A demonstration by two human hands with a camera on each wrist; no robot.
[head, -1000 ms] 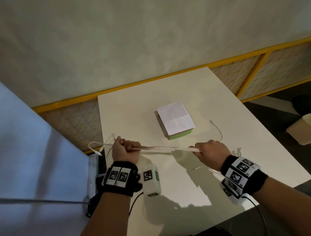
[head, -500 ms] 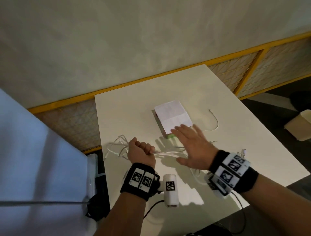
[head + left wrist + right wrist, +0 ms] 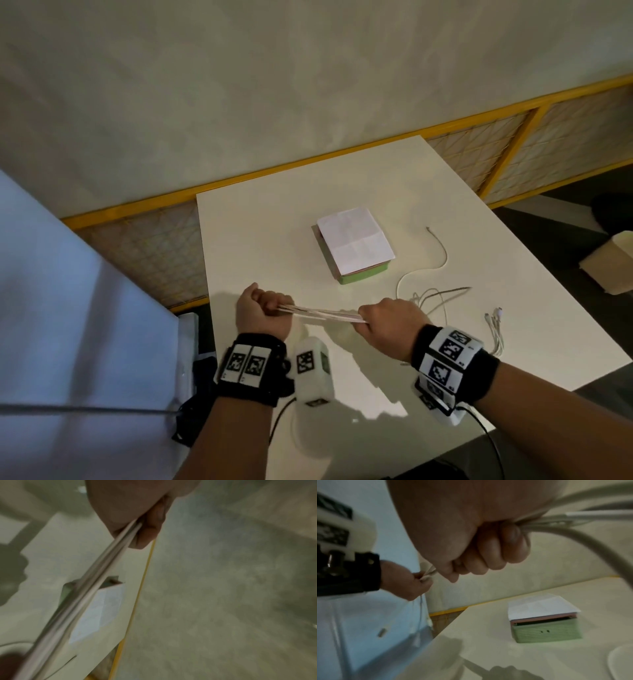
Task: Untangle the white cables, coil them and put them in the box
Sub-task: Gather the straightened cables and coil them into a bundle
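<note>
Although the tabletop [image 3: 260, 226] is broad and mostly bare toward its far edge, everything I care about sits near the front edge, where I am working. Past my hands, about midway across the tabletop, stands the green box [image 3: 363, 275] with a sheet of white paper [image 3: 354, 238] lying over its top, so I judge the box will need uncovering before anything goes in.

Between my fists runs the bundle of white cables [image 3: 322, 312], several strands drawn out straight side by side and lifted clear of the tabletop. They look thin, light and limp, with a smooth jacket that I expect would slide through loose fingers, so I hold the whole bundle in each fist instead of pinching single strands. Any kink or knot would tighten if I pulled harder, so I judge a firm but gentle tension is right.

Curled fully round one end of the bundle is my left hand [image 3: 262, 310], near the front left corner, thumb pressed along the strands. At the other end my right hand [image 3: 388, 323] is closed round them just as tightly, knuckles up.

Beyond my right fist the loose tails [image 3: 442, 301] spill in slack curves toward the right edge, and a few small plugs [image 3: 495, 317] lie there, the hardest and most fragile parts; I would not tug on those.
</note>
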